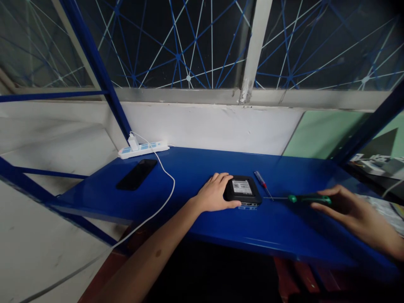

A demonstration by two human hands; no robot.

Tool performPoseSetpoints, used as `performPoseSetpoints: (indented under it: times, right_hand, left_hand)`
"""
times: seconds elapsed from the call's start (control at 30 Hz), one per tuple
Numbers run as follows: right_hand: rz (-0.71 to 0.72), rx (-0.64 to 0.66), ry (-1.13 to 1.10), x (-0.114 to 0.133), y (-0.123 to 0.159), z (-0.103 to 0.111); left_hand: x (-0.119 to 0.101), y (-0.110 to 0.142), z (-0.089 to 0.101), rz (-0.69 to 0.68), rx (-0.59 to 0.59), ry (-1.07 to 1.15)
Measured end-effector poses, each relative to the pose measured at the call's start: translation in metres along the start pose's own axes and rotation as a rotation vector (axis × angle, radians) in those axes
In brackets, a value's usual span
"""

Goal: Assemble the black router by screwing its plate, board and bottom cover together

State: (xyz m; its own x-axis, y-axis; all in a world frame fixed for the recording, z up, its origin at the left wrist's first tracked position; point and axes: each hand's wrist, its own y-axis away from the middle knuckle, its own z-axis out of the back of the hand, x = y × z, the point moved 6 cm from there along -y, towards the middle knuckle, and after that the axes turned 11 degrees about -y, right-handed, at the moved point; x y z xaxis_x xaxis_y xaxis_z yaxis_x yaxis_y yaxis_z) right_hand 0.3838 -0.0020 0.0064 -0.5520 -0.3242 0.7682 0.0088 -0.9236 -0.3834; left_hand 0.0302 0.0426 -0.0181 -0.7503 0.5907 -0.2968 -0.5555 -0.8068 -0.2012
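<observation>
A flat black box-shaped device (254,190) with a white printed label on top and ports along its front edge lies on the blue table. My left hand (216,192) grips its left side, thumb at the front edge and fingers at the back. To the right, my right hand (353,212) is closed around the handle end of a green and black screwdriver (296,198). The shaft points left, its tip close to the device's right side; whether they touch I cannot tell. Behind that shaft lies a smaller screwdriver (260,179) with a red and clear handle.
A black phone (136,174) lies at the table's left. Behind it, a white power strip (144,149) holds a plugged-in charger, and its white cable (173,185) curves across the left side. Blue frame posts (116,109) flank the table (202,162). Various items (378,163) sit at far right.
</observation>
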Motion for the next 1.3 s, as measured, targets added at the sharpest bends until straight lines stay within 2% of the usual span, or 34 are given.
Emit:
performPoseSetpoints:
  times: [0.07, 0.2, 0.43, 0.57, 0.77, 1.03, 1.3]
  right_hand:
    - [-0.025, 0.083, 0.054, -0.008, 0.012, -0.003]
    - [-0.055, 0.126, 0.062, -0.012, 0.033, -0.011]
    - [0.125, 0.063, 0.197, 0.017, 0.050, -0.014]
    - [0.219, 0.074, 0.248, 0.032, 0.047, -0.017]
    - [0.265, 0.082, 0.299, 0.047, 0.036, -0.016]
    - [0.347, 0.085, 0.261, 0.062, 0.025, -0.015]
    - [0.390, 0.183, 0.259, 0.078, 0.013, -0.020]
  left_hand:
    - [0.000, 0.000, 0.000, -0.003, -0.004, 0.008]
    - [0.000, 0.000, 0.000, -0.005, -0.010, 0.021]
    - [0.001, -0.001, 0.002, -0.002, -0.023, 0.045]
    - [0.001, -0.001, 0.002, -0.003, -0.026, 0.045]
    - [0.001, -0.001, 0.001, -0.007, -0.022, 0.023]
    - [0.001, -0.001, 0.000, -0.002, -0.017, 0.024]
    - [0.001, -0.001, 0.001, 0.007, 0.002, 0.026]
